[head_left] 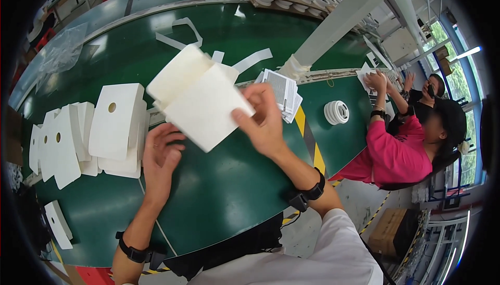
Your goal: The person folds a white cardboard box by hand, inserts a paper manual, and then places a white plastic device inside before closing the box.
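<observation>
A white cardboard box (208, 110) with its end flaps folded out hangs tilted above the green table. My right hand (264, 123) grips it by its right-hand corner, thumb on the front face and fingers behind. Just off the box's lower left edge is my left hand (161, 155), its fingers loosely bent and apart, with nothing in it. Several flattened-looking white boxes with round holes (115, 123) are piled to the left. Beyond my right hand lies a stack of printed sheets (284, 95).
White paper strips (253, 61) lie behind the box. A ribbed white ring (336, 112) sits to the right, near a pale post (333, 29). One white piece (58, 224) lies near left. Co-workers, one in pink (398, 152), work at right. Clear plastic film (62, 50) is far left.
</observation>
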### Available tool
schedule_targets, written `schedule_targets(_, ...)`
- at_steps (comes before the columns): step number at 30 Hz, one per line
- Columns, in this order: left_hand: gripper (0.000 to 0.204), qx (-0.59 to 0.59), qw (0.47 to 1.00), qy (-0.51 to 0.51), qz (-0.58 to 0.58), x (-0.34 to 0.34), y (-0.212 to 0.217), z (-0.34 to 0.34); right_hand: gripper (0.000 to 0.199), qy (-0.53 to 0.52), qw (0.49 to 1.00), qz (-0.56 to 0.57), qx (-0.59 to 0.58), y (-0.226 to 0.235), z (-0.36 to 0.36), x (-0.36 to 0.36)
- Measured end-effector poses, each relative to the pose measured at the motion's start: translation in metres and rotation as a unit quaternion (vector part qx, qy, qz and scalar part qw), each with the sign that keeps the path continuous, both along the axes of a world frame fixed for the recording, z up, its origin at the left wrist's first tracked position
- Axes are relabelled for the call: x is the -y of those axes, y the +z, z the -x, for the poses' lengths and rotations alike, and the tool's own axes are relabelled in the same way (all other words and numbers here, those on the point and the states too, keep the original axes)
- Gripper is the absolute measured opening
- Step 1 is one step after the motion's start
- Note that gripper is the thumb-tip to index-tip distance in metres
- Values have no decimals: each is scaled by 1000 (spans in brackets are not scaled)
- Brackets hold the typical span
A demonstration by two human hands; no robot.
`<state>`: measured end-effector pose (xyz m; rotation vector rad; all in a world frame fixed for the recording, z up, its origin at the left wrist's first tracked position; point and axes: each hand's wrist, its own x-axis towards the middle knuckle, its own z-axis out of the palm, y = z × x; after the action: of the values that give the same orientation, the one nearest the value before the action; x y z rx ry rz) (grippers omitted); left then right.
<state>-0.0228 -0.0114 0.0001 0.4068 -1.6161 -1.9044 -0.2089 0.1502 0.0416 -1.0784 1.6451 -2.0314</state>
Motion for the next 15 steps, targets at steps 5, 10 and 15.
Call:
schedule_targets(5,52,84,994,-43,-63,-8,-4,-4,34,61,952,-158,-253,8,2,1)
schedule_targets(10,57,115,990,-72,-32,-6,3,-4,44,-151,816,-275,-486,37,45,-22)
schedule_targets(15,56,132,984,-116,10,-9,10,-2,59,-167,772,-406,-460,28,65,-42)
